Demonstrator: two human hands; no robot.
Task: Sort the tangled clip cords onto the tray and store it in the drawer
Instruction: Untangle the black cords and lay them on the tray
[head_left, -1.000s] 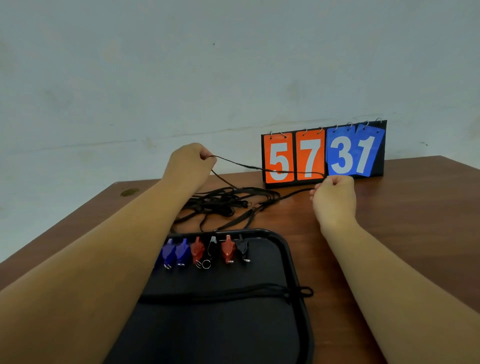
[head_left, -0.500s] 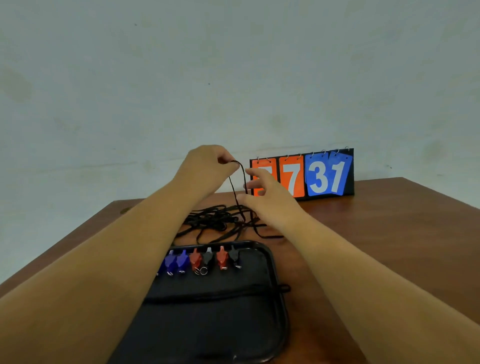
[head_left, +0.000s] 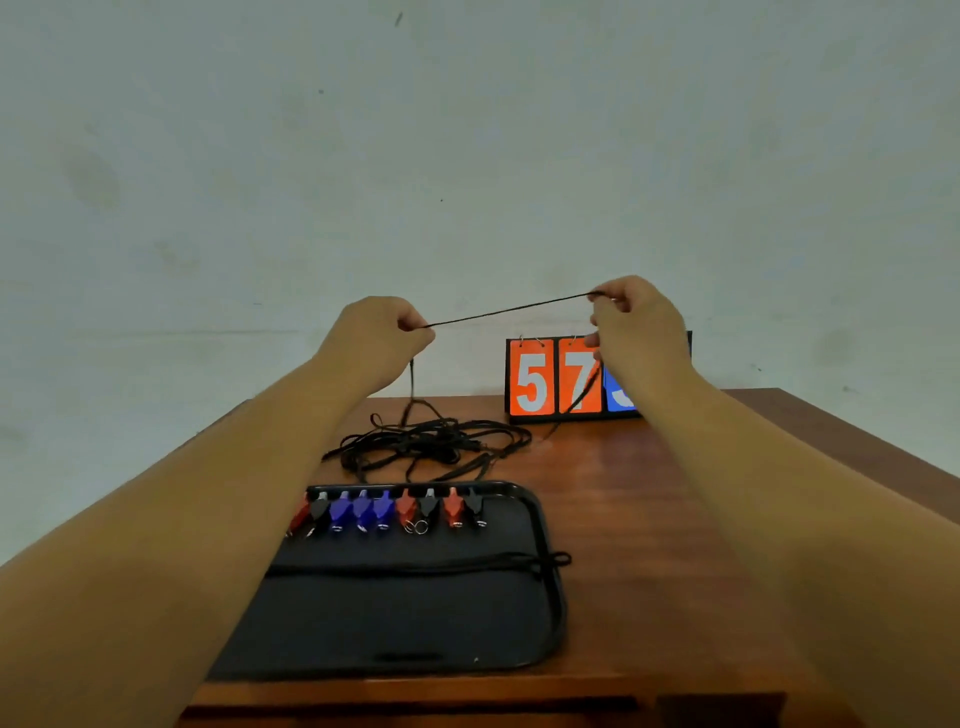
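Fingers (head_left: 617, 305) moved apart, cord (head_left: 508, 310) lifted taut

Table (head_left: 675, 519) with tray (head_left: 559, 597), cords (head_left: 431, 441), scoreboard (head_left: 540, 379)

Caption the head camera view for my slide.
Left hand and right hand pinch one black cord taut above the tangled pile; clips line the tray.

Both bare forearms extend forward and are held up. The left grip (head_left: 376, 332) is curled into a fist, pinching one end of a taut stretch of cord (head_left: 511, 310). The right grip (head_left: 636, 322) sits slightly higher, thumb and forefinger pinching the other end, remaining fingers curled. Grips well apart, backs facing the person.
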